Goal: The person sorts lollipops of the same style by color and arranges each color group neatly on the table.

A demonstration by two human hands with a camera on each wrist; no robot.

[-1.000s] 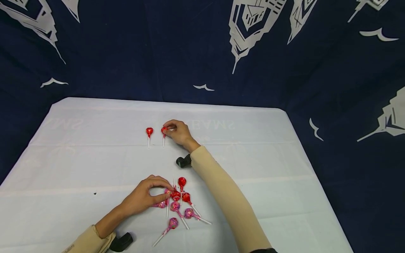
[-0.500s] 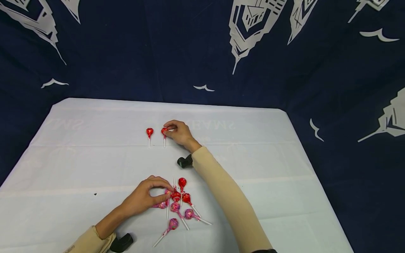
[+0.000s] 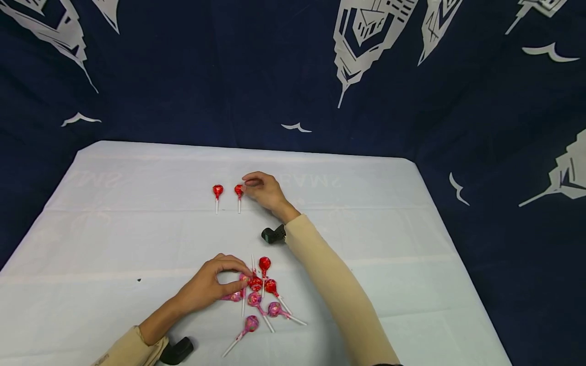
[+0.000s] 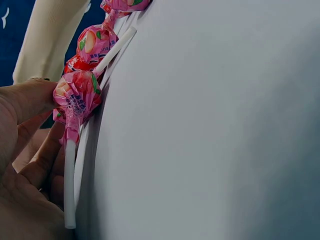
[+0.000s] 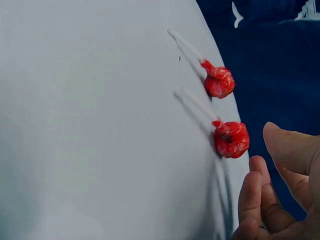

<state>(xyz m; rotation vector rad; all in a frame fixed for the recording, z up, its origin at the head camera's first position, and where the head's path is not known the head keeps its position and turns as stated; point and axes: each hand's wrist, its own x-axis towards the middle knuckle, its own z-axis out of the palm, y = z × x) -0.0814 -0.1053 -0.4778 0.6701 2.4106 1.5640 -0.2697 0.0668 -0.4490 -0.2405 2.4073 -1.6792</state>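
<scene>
- Right hand [image 3: 263, 190] hovers at the far middle of the surface [image 3: 389, 244], fingers loosely curled and holding nothing — the right wrist view shows a gap between its fingertips [image 5: 252, 192] and the nearer red lollipop [image 3: 238, 191].
- That red lollipop lies flat with its white stick pointing toward the near edge; a second red lollipop [image 3: 217, 192] lies parallel just to its left, the two apart from each other.
- Left hand [image 3: 208, 287] rests near the front of the surface, thumb and fingers pinching a pink-wrapped lollipop [image 4: 76, 97] at the left edge of the pile — the left wrist view shows the thumb pressed to the wrapper and fingers curled beside its stick.
- Pile of lollipops [image 3: 261, 295] sits just right of the left hand: red ones toward the far side, pink ones toward the near side, sticks crossing and touching.
- White cloth covers the surface; a dark blue backdrop [image 3: 183, 76] with white printed shapes hangs behind it.
- Both arms wear tan sleeves [image 3: 329, 284], each with a black wrist mount [image 3: 273, 235].
</scene>
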